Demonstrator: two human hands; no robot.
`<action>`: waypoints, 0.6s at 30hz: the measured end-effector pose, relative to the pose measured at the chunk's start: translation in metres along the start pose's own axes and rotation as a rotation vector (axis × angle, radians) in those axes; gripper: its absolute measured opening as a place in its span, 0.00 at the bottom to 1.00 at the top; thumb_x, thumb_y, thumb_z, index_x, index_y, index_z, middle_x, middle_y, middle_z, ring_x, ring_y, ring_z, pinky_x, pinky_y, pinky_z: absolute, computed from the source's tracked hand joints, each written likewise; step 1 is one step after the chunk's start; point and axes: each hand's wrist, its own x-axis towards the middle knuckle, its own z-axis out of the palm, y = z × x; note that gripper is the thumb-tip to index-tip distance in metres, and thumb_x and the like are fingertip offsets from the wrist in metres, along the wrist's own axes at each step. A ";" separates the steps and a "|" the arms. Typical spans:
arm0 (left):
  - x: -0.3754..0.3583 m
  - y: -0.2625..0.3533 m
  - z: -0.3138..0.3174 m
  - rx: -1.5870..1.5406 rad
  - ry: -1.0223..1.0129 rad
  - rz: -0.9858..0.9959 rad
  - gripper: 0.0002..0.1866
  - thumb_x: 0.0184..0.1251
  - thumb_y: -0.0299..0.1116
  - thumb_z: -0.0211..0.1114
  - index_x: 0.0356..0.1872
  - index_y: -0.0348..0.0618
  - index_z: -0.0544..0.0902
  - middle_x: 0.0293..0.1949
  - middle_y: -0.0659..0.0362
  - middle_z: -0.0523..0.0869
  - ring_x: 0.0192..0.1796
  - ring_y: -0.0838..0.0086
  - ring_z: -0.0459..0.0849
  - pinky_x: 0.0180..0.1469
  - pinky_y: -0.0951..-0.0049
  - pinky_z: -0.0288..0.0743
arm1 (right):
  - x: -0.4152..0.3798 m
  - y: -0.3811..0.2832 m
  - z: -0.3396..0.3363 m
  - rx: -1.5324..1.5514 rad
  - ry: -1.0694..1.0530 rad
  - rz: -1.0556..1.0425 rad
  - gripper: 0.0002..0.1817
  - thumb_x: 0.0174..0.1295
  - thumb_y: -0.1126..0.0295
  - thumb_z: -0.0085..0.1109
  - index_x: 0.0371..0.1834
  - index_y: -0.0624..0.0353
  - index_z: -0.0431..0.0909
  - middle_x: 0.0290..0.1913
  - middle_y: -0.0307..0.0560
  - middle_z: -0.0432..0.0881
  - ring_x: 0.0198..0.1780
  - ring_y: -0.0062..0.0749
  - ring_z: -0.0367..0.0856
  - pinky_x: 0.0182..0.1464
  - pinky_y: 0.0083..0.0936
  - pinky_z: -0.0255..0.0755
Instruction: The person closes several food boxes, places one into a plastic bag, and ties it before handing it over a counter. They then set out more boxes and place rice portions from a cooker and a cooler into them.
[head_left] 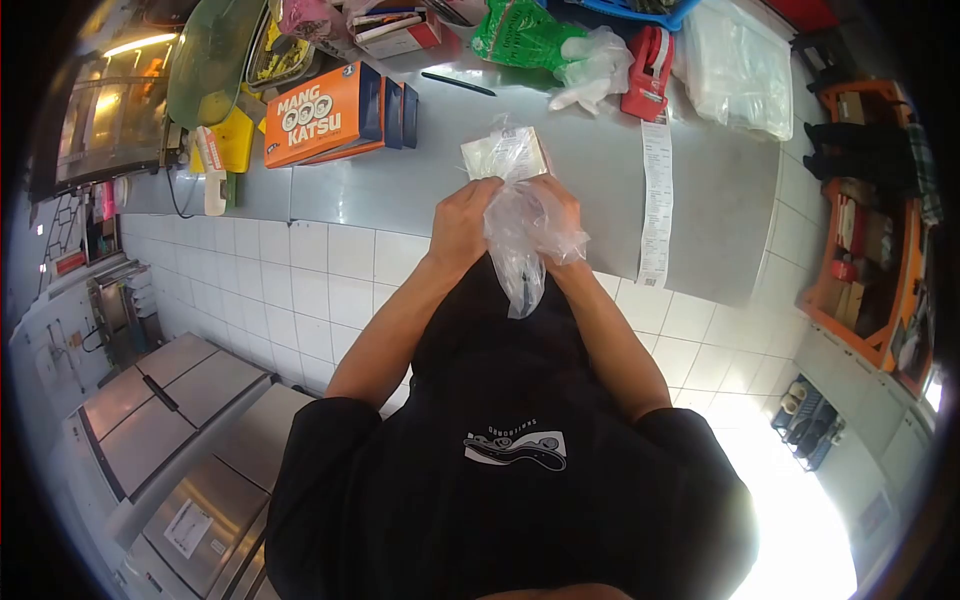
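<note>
A clear plastic bag (518, 225) is bunched between my two hands at the near edge of the metal counter (560, 130). My left hand (463, 220) is closed on the left side of its gathered top. My right hand (563, 212) is closed on the other side, partly hidden behind loose plastic. Just beyond my fingers, a small pale box (505, 153) with a printed label sits inside or under the film. Its near side is covered by the bag and my hands. The loose end of the bag hangs down toward my black shirt.
Orange boxes (318, 115) stand at the left, with a black pen (458, 84) beside them. A red tape dispenser (648, 75), a long paper receipt (656, 200), a green bag (520, 35) and a stack of clear bags (738, 70) lie on the right half.
</note>
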 end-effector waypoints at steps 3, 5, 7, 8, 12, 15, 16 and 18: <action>0.002 0.008 -0.008 0.006 -0.063 -0.076 0.20 0.53 0.29 0.74 0.49 0.37 0.82 0.43 0.45 0.88 0.44 0.50 0.89 0.46 0.62 0.82 | 0.000 -0.002 0.001 0.038 0.044 -0.020 0.14 0.49 0.68 0.69 0.39 0.62 0.82 0.36 0.52 0.83 0.37 0.51 0.84 0.40 0.38 0.77; -0.001 0.005 -0.009 0.040 -0.078 -0.047 0.20 0.50 0.24 0.71 0.49 0.39 0.81 0.42 0.48 0.87 0.43 0.51 0.87 0.44 0.60 0.80 | -0.003 0.008 0.008 -0.003 0.110 -0.058 0.15 0.49 0.68 0.70 0.39 0.61 0.82 0.36 0.51 0.83 0.37 0.50 0.84 0.40 0.37 0.78; 0.003 0.006 -0.013 0.071 -0.097 -0.007 0.22 0.47 0.18 0.68 0.48 0.41 0.80 0.40 0.50 0.85 0.43 0.51 0.85 0.42 0.57 0.79 | -0.005 0.006 0.008 -0.019 0.101 -0.049 0.15 0.49 0.68 0.70 0.39 0.61 0.82 0.36 0.50 0.83 0.37 0.49 0.85 0.40 0.37 0.78; 0.003 0.007 -0.016 0.210 -0.083 0.062 0.22 0.46 0.19 0.68 0.47 0.42 0.81 0.40 0.52 0.84 0.44 0.54 0.84 0.42 0.59 0.78 | -0.006 0.005 0.009 -0.037 0.080 -0.041 0.15 0.49 0.68 0.71 0.38 0.61 0.82 0.37 0.50 0.84 0.37 0.49 0.85 0.40 0.37 0.78; 0.021 0.024 -0.032 0.509 -0.072 0.267 0.20 0.42 0.21 0.69 0.43 0.45 0.83 0.40 0.57 0.81 0.48 0.63 0.80 0.43 0.64 0.75 | -0.009 -0.004 0.009 0.016 0.109 0.023 0.15 0.50 0.67 0.71 0.39 0.62 0.82 0.37 0.49 0.84 0.37 0.48 0.85 0.40 0.36 0.78; 0.034 0.006 -0.034 0.432 -0.220 0.400 0.17 0.43 0.23 0.70 0.39 0.44 0.83 0.39 0.56 0.82 0.45 0.62 0.82 0.44 0.65 0.75 | -0.008 0.001 0.008 0.051 0.127 -0.051 0.13 0.56 0.69 0.66 0.41 0.66 0.82 0.38 0.51 0.84 0.40 0.43 0.84 0.43 0.33 0.77; 0.038 0.007 -0.037 0.415 -0.234 0.426 0.17 0.43 0.23 0.70 0.39 0.44 0.83 0.39 0.56 0.82 0.45 0.62 0.82 0.44 0.65 0.75 | -0.009 0.000 0.007 0.054 0.098 -0.048 0.13 0.55 0.71 0.68 0.41 0.66 0.83 0.38 0.51 0.84 0.38 0.44 0.85 0.42 0.33 0.78; 0.047 0.010 -0.041 0.428 -0.479 0.366 0.13 0.46 0.23 0.69 0.37 0.42 0.82 0.39 0.55 0.84 0.42 0.57 0.85 0.44 0.62 0.78 | -0.013 0.009 0.008 0.039 0.097 -0.031 0.12 0.54 0.72 0.69 0.40 0.65 0.83 0.38 0.51 0.84 0.37 0.45 0.85 0.41 0.33 0.79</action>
